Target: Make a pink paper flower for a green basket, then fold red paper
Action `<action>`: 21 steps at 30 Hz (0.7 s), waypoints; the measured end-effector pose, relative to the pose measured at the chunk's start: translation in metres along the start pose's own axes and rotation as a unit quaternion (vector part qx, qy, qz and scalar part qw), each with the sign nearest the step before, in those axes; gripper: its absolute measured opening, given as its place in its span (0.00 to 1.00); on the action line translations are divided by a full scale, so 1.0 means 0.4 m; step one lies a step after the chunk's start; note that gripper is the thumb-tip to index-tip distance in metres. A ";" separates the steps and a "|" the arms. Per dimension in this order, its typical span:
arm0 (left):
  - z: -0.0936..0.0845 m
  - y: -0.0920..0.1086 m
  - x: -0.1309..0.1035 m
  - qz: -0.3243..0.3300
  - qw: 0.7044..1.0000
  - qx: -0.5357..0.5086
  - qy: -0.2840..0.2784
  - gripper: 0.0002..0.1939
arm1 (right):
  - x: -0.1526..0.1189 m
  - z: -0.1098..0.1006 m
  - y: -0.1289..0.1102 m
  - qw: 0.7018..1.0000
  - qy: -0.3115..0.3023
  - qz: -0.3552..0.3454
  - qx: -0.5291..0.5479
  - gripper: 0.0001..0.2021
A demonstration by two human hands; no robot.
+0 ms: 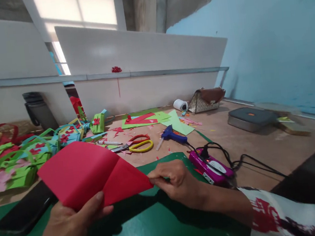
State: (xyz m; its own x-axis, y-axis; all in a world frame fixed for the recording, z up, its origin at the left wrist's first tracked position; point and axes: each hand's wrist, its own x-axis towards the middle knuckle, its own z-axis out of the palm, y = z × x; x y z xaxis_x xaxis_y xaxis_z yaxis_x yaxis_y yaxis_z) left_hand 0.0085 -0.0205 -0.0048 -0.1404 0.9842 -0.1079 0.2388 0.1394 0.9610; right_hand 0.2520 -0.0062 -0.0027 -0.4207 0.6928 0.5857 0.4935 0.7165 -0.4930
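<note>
While both hands pinch the folded red paper (92, 173) above the green mat (163, 226), left hand (72, 220) underneath, right hand (175, 180) should keep its corner aligned before creasing.

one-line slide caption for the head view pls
Both hands, left hand and right hand, hold a folded red paper sheet above a green mat, scissors and glue gun behind.
</note>
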 end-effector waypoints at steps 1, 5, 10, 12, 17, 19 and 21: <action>-0.003 -0.004 0.001 -0.005 1.000 0.003 0.011 0.15 | 0.002 -0.002 -0.004 1.000 0.007 0.014 0.012 0.11; -0.012 0.009 0.001 0.012 0.999 0.014 0.037 0.18 | 0.013 -0.017 -0.017 0.996 0.026 0.075 0.050 0.11; -0.006 0.052 -0.011 0.009 0.999 -0.033 0.020 0.23 | 0.017 -0.021 -0.005 0.985 0.023 0.149 0.086 0.20; -0.002 0.063 -0.016 0.006 0.999 -0.044 0.003 0.23 | 0.017 -0.017 0.003 0.979 0.020 0.175 0.103 0.19; 0.003 0.060 -0.018 -0.008 0.998 -0.064 -0.010 0.23 | 0.018 -0.007 0.008 0.957 -0.022 0.222 0.187 0.18; 0.004 0.051 -0.016 -0.007 0.997 -0.076 -0.018 0.22 | 0.021 -0.001 0.004 0.946 -0.053 0.232 0.221 0.24; 0.007 0.043 -0.016 -0.006 0.997 -0.077 -0.025 0.20 | 0.027 0.009 -0.004 0.927 -0.086 0.262 0.256 0.27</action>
State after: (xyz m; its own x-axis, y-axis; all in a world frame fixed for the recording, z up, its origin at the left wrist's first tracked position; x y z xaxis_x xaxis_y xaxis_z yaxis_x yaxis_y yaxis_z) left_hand 0.0162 -0.0240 0.0117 -0.0928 0.9875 -0.1276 0.0858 0.1356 0.9870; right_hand 0.2439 0.0006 0.0022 -0.3621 0.9276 0.0913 0.2559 0.1932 -0.9472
